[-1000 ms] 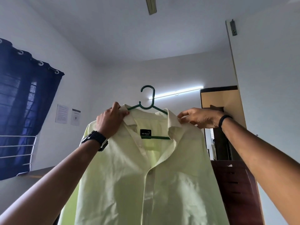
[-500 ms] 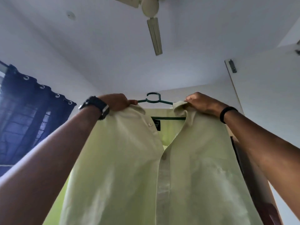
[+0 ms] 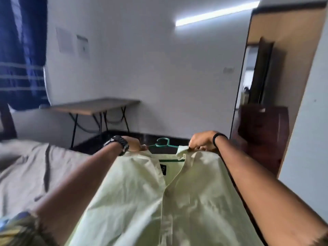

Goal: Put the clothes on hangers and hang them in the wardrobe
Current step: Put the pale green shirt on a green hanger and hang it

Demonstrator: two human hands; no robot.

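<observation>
Shirt (image 3: 159, 201), pale green, is held out on a green hanger (image 3: 162, 143), long axis running away from the camera, collar and hook farthest. Each shoulder is clamped in a grip: left hand (image 3: 134, 143), right hand (image 3: 202, 142). A bed (image 3: 26, 174) lies left, a dark cabinet (image 3: 262, 132) right, open floor ahead.

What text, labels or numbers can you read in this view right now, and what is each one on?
Nothing reads clearly; the frame is motion-blurred.
Dark label inside the collar of the pale green shirt: print blurred, unreadable.
Two papers on the wall: blurred, unreadable.
Small plate on the wall by the doorway: too blurred to tell.
</observation>
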